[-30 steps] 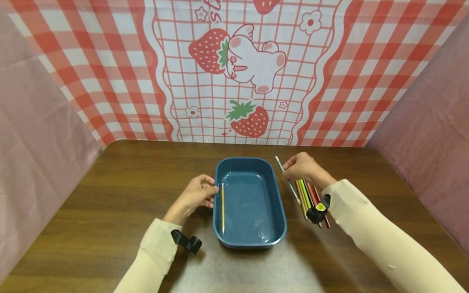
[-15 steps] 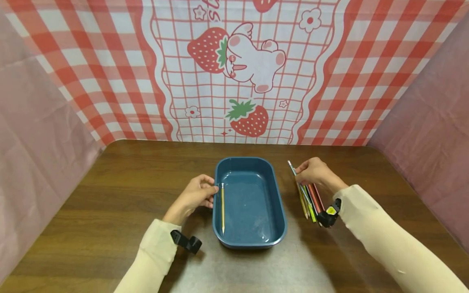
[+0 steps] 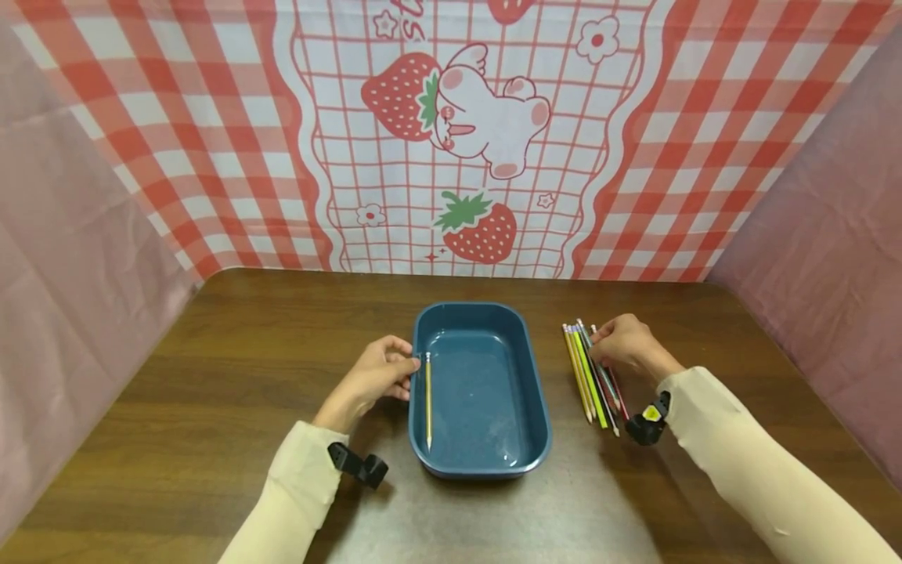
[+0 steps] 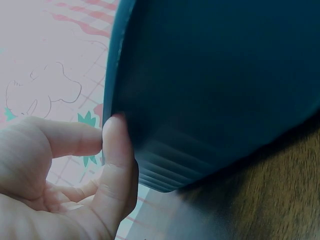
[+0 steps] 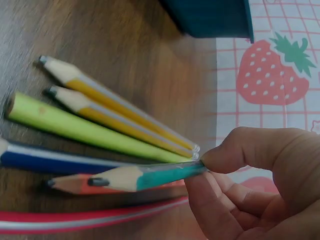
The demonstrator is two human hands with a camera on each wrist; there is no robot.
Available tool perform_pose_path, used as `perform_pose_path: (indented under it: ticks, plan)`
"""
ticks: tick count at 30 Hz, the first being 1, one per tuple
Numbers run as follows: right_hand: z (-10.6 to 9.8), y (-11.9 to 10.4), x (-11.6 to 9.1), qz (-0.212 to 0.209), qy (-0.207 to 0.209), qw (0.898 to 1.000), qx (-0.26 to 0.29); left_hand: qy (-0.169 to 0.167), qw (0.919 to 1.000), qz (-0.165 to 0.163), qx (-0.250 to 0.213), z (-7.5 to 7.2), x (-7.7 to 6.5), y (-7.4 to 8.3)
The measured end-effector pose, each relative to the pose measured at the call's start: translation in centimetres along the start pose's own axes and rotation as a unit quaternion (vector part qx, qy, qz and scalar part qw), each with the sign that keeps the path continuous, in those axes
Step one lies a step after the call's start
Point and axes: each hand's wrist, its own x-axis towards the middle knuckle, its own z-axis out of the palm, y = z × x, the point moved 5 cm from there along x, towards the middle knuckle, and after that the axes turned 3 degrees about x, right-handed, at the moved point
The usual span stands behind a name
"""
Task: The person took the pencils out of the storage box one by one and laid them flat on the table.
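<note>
My right hand [image 3: 627,342] pinches a teal pencil [image 5: 165,176] near its end between thumb and fingers. Its sharpened tip points back toward me, over an orange pencil [image 5: 75,184] in the loose row on the table. Beside it in that row lie two yellow pencils [image 5: 107,97], a lime green pencil [image 5: 90,130], a blue pencil [image 5: 60,161] and a pink-red pencil [image 5: 100,219]. With thumb and fingers my left hand [image 3: 377,372] grips the left rim of the dark blue plastic tub [image 3: 479,392]. Inside the tub, along its left wall, lies one yellow pencil [image 3: 428,403].
The brown wooden table [image 3: 282,329] carries the tub in the middle and the pencil row at its right. A red-and-white strawberry cloth [image 3: 486,141] hangs behind the table, and pink curtains [image 3: 824,196] hang at both sides.
My right hand has moved right with the teal pencil, away from the tub's right side and across the row of pencils. My left hand and the tub have stayed in place.
</note>
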Motion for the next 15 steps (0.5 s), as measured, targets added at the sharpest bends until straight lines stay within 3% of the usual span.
perform_pose_path:
  ticks: [15]
  plan:
    - [-1.1,2.8,-0.1,0.013,0.011,1.000,0.023,0.001,1.0000,-0.002,0.002,0.0,0.0,0.1]
